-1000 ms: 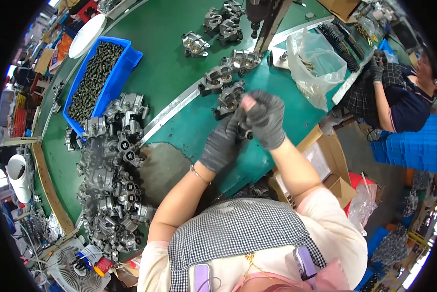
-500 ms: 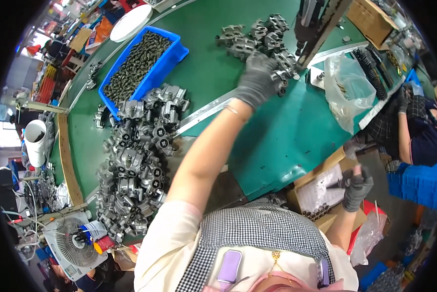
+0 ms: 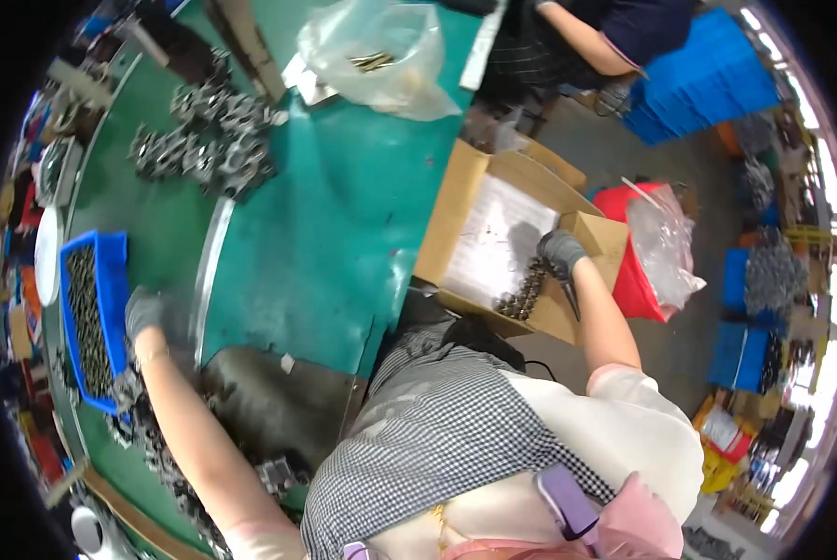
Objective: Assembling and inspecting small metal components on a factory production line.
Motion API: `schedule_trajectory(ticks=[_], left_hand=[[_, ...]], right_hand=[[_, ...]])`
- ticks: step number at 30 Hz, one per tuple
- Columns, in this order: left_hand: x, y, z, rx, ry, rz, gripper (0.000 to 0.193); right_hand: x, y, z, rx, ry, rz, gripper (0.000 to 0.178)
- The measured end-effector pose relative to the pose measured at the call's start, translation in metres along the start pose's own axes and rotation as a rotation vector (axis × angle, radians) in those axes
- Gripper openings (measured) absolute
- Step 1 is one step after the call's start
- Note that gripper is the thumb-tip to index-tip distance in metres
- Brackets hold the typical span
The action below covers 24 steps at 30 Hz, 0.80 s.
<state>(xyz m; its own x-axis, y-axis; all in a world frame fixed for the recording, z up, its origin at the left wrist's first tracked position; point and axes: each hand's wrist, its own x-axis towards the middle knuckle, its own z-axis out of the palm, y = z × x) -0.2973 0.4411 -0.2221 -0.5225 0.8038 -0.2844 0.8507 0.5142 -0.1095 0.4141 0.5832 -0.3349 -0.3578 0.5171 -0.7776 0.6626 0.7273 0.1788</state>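
Observation:
My right hand (image 3: 562, 253), in a grey glove, reaches into an open cardboard box (image 3: 460, 177) on my right. Its fingers are bent down at a row of small round metal parts (image 3: 521, 297) along the box's near side. A slim dark pointed tool (image 3: 571, 299) sticks out below the palm. My left hand (image 3: 144, 315), gloved too and smeared by motion, is over the green table beside the blue bin (image 3: 112, 280) of small dark parts; its fingers do not show clearly. Under the left forearm lies a heap of grey metal castings (image 3: 167, 457), partly hidden.
More castings (image 3: 209, 135) lie at the table's far left, by an upright machine post (image 3: 246, 47). A clear plastic bag (image 3: 390, 65) with brass-coloured pieces sits at the far edge. Beyond the box are a red bag (image 3: 638, 247), stacked blue crates (image 3: 703, 79) and another person (image 3: 596, 37).
The view has swung right. My left hand has left the far castings and come back beside the blue bin. My right hand, raised above the box before, is now down in it.

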Motion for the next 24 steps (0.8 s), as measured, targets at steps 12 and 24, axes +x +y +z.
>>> schedule_trajectory(ticks=[12,24], left_hand=[[-0.088,0.183,0.009,-0.823,0.295,0.710,0.049],[-0.109,0.194,0.025,-0.797,0.512,0.394,0.071]], right_hand=[[-0.046,-0.050,-0.088,0.651,-0.073,0.551,0.039],[-0.001,-0.037,-0.078,0.406,0.282,0.525,0.044]])
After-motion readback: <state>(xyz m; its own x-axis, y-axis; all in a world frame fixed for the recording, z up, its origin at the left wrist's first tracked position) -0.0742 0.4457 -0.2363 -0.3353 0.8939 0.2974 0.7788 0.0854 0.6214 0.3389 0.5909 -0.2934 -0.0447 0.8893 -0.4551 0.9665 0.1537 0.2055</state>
